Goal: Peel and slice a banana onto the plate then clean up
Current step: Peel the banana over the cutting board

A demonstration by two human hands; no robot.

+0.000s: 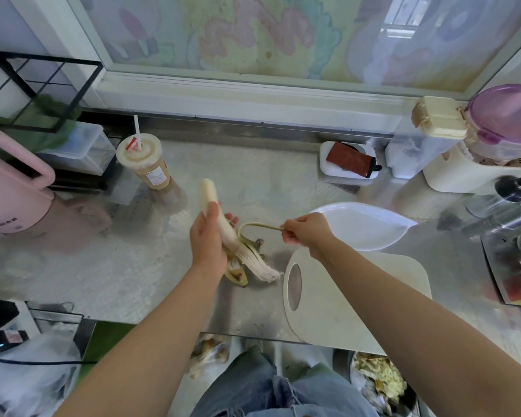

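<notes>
My left hand (207,236) grips a pale peeled banana (211,197) around its middle, with its bare tip pointing away from me. The peel flaps (254,260) hang down below that hand, over the steel counter. My right hand (304,228) pinches a thin strip of peel (257,224) and holds it stretched out to the right of the fruit. A white leaf-shaped plate (370,225) lies just beyond my right hand. The white cutting board (343,296) with a handle hole sits under my right forearm at the counter's front edge.
An iced drink cup with straw (146,164) stands to the back left, beside a pink appliance (9,191). A white box with a red item (348,161), containers and metal utensils (506,206) crowd the right. A bin with scraps (379,383) sits below the counter.
</notes>
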